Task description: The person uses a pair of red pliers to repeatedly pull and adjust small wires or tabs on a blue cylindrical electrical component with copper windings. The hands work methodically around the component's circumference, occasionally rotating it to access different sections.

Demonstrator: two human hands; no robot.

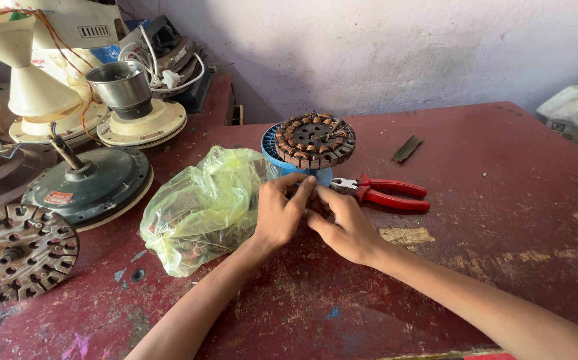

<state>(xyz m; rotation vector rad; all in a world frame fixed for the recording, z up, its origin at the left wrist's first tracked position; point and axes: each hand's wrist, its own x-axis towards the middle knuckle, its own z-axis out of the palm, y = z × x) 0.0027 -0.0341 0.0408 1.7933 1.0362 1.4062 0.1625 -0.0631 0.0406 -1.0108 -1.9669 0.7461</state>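
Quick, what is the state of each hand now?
Left hand: fingers curled, pinching something too small to identify.
Right hand: fingertips meet the left; contents cannot be told.

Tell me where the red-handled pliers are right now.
In the head view, the red-handled pliers lie on the red table, just right of the right hand and below-right of the fan stator.

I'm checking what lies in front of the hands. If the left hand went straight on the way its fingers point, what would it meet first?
The left hand points up and away toward the blue stand carrying the copper-wound stator. It would probably meet the stand's base first, which its fingertips already seem to reach; depth is unclear.
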